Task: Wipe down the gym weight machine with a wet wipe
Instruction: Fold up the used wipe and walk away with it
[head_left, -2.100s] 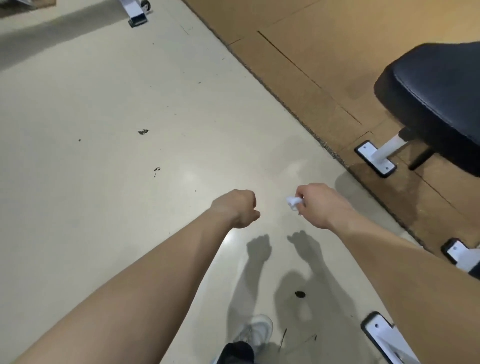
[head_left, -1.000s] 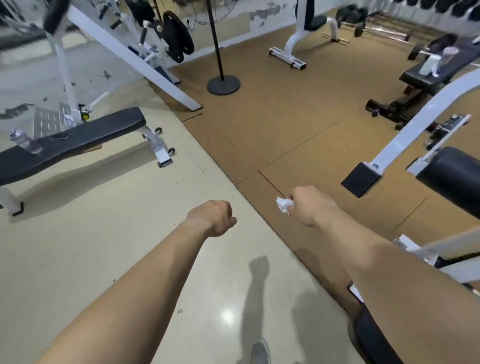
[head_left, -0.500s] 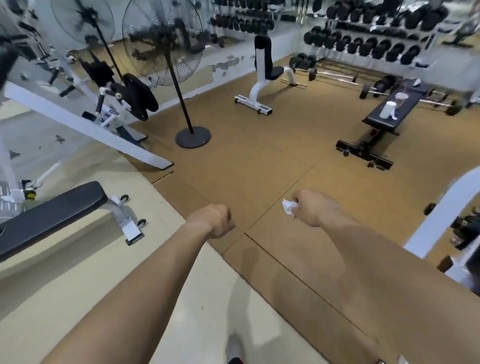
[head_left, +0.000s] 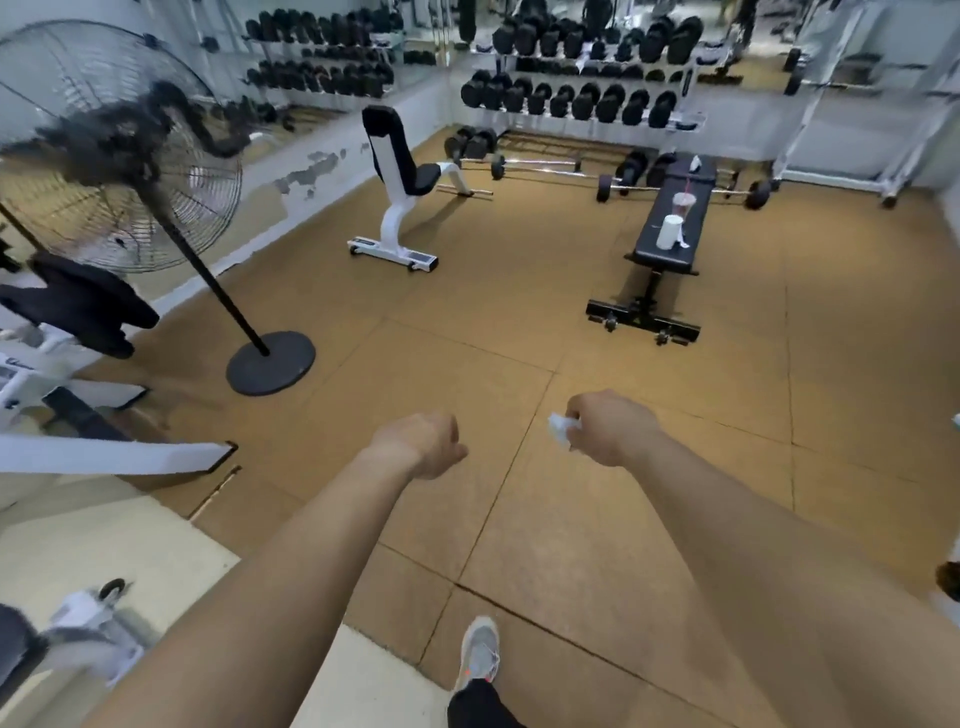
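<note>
My right hand (head_left: 610, 427) is held out over the brown floor mats and grips a crumpled white wet wipe (head_left: 561, 427), which sticks out at the thumb side. My left hand (head_left: 423, 444) is beside it, fingers curled into a fist with nothing in it. A white-framed weight machine (head_left: 78, 452) lies at the left edge, a black garment (head_left: 83, 306) draped over it. Both hands are well apart from any machine.
A standing fan (head_left: 119, 156) on a round base (head_left: 270, 361) stands left. A white seat bench (head_left: 400, 182) and a black flat bench (head_left: 672, 218) holding a wipe tub and a cup lie ahead. Dumbbell racks (head_left: 571, 88) line the back wall. My shoe (head_left: 480, 652) is below.
The view has lifted from the cream floor to the gym room and swung right. Both hands keep the same pose, the right still holding the wipe.
</note>
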